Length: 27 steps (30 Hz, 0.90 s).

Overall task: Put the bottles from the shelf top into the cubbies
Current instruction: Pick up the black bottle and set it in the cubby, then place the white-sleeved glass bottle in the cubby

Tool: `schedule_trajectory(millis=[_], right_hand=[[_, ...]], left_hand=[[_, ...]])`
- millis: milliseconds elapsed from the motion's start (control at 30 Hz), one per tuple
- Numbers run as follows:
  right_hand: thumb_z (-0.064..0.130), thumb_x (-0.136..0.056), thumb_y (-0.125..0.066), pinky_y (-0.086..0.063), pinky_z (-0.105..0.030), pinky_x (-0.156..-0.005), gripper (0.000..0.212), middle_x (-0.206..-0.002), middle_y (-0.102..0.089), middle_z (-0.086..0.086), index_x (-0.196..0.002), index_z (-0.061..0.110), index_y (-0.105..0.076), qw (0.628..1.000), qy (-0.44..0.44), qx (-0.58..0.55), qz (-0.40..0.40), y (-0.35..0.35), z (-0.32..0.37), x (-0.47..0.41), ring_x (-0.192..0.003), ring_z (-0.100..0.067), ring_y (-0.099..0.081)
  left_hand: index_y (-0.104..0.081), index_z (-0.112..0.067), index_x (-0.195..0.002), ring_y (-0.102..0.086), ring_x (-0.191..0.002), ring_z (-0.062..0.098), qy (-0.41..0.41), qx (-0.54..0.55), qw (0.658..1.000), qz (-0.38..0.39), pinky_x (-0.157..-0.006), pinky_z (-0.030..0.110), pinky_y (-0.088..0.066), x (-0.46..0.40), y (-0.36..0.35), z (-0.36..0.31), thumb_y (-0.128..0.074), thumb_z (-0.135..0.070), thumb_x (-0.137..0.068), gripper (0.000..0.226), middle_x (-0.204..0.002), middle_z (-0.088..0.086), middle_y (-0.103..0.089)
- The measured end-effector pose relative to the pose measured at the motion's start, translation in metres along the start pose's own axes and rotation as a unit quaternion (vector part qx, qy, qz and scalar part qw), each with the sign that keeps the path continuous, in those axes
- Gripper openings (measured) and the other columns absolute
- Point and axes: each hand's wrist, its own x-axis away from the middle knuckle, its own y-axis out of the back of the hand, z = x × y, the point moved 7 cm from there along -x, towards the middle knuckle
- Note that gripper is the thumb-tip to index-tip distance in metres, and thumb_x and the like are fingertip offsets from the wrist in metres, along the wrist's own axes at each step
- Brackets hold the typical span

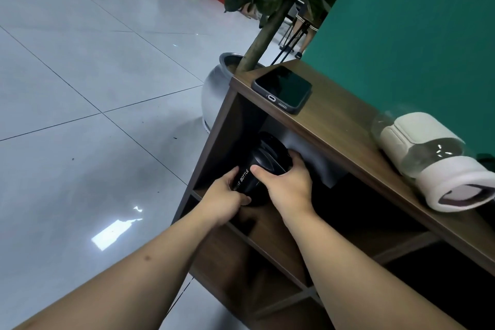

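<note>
A black bottle with white lettering stands inside the top left cubby of a dark wooden shelf. Both hands hold it there: my left hand grips its lower side, and my right hand wraps around its body just under the lid. On the shelf top at the right lies a clear bottle on its side, with a white cap and a white sleeve around its base. The cubbies below and to the right are dark, and I cannot see what they hold.
A black phone lies on the shelf top near its left end. A potted plant in a round grey pot stands just left of the shelf. A green wall is behind it. Pale tiled floor spreads to the left.
</note>
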Motion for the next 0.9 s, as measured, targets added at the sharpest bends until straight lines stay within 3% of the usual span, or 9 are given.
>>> schedule_trajectory(millis=[200, 333, 400, 467, 533, 600, 700, 767, 900], right_hand=[[0.042, -0.065, -0.092, -0.046, -0.037, -0.107, 0.107, -0.151, -0.046, -0.008, -0.155, 0.029, -0.035, 0.999, -0.014, 0.038, 0.014, 0.019, 0.021, 0.024, -0.135, -0.027, -0.052], [0.042, -0.08, -0.08, -0.054, -0.036, -0.099, 0.062, -0.137, -0.057, -0.002, -0.136, 0.031, -0.056, 0.997, 0.038, 0.067, 0.018, 0.062, 0.053, 0.086, -0.118, -0.014, -0.062], [0.032, -0.084, -0.078, -0.058, -0.023, -0.08, 0.029, -0.113, -0.069, 0.006, -0.111, 0.036, -0.068, 0.995, 0.082, 0.035, 0.034, 0.09, 0.072, 0.121, -0.097, -0.002, -0.068], [0.027, -0.085, -0.078, -0.056, -0.021, -0.067, 0.019, -0.1, -0.07, 0.01, -0.101, 0.034, -0.072, 0.987, 0.152, 0.033, -0.028, 0.13, 0.09, 0.147, -0.089, -0.007, -0.069], [0.027, -0.082, -0.078, -0.056, -0.028, -0.074, 0.025, -0.104, -0.065, 0.01, -0.107, 0.028, -0.072, 0.966, 0.203, 0.069, -0.148, 0.195, 0.114, 0.164, -0.094, -0.013, -0.066], [0.034, -0.079, -0.078, -0.044, -0.028, -0.096, 0.046, -0.119, -0.056, 0.005, -0.122, 0.024, -0.065, 0.95, 0.179, 0.134, -0.219, 0.23, 0.121, 0.152, -0.114, -0.02, -0.056], [0.058, -0.07, -0.076, -0.036, -0.04, -0.11, 0.088, -0.146, -0.045, -0.009, -0.146, 0.027, -0.043, 0.955, 0.043, 0.219, -0.195, 0.258, 0.121, 0.111, -0.134, -0.031, -0.043], [0.068, -0.067, -0.072, -0.043, -0.045, -0.104, 0.1, -0.147, -0.045, -0.012, -0.151, 0.031, -0.033, 0.958, -0.019, 0.25, -0.142, 0.254, 0.116, 0.089, -0.131, -0.035, -0.049], [0.058, -0.074, -0.075, -0.046, -0.038, -0.079, 0.083, -0.128, -0.056, -0.013, -0.143, 0.027, -0.04, 0.951, -0.049, 0.281, -0.116, 0.238, 0.108, 0.065, -0.109, -0.037, -0.063]], left_hand=[[-0.023, -0.017, -0.165, -0.046, -0.066, -0.006, 0.018, 0.01, 0.998, -0.056, -0.046, -0.003, -0.039, 0.013, 0.0, -0.006, -0.064, 0.006, -0.09, 0.088, -0.14, 0.004, -0.058], [-0.038, -0.018, -0.158, -0.069, -0.111, 0.022, -0.008, -0.011, 0.986, -0.164, -0.086, 0.019, -0.049, 0.055, -0.008, -0.015, -0.062, -0.009, -0.088, 0.075, -0.136, 0.004, -0.066], [-0.047, -0.02, -0.149, -0.067, -0.104, 0.019, -0.021, -0.013, 0.987, -0.159, -0.079, 0.022, -0.046, 0.084, -0.032, -0.018, -0.066, -0.015, -0.088, 0.064, -0.129, 0.004, -0.069], [-0.059, -0.021, -0.132, -0.065, -0.09, 0.007, -0.035, -0.027, 0.993, -0.109, -0.066, 0.011, -0.043, 0.109, -0.059, -0.022, -0.067, -0.018, -0.09, 0.042, -0.114, -0.003, -0.071], [-0.069, -0.024, -0.109, -0.061, -0.078, 0.001, -0.027, -0.006, 0.998, -0.053, -0.06, 0.006, -0.041, 0.132, -0.084, -0.046, -0.065, -0.017, -0.091, 0.02, -0.096, -0.008, -0.069], [-0.074, -0.029, -0.089, -0.061, -0.07, 0.013, 0.006, 0.039, 0.999, -0.004, -0.066, 0.02, -0.048, 0.138, -0.095, -0.06, -0.066, -0.019, -0.085, 0.013, -0.086, -0.001, -0.068], [-0.076, -0.028, -0.083, -0.066, -0.073, 0.021, 0.035, 0.125, 0.99, 0.056, -0.062, 0.037, -0.054, 0.146, -0.101, -0.088, -0.066, -0.017, -0.087, 0.015, -0.085, 0.004, -0.069], [-0.076, -0.021, -0.096, -0.074, -0.089, 0.024, 0.029, 0.145, 0.988, 0.046, -0.072, 0.04, -0.062, 0.151, -0.096, -0.102, -0.063, -0.016, -0.095, 0.014, -0.097, 0.006, -0.075], [-0.076, -0.015, -0.102, -0.076, -0.1, 0.03, 0.038, 0.191, 0.981, 0.011, -0.085, 0.045, -0.065, 0.154, -0.082, -0.113, -0.063, -0.018, -0.097, 0.014, -0.106, 0.012, -0.077]])
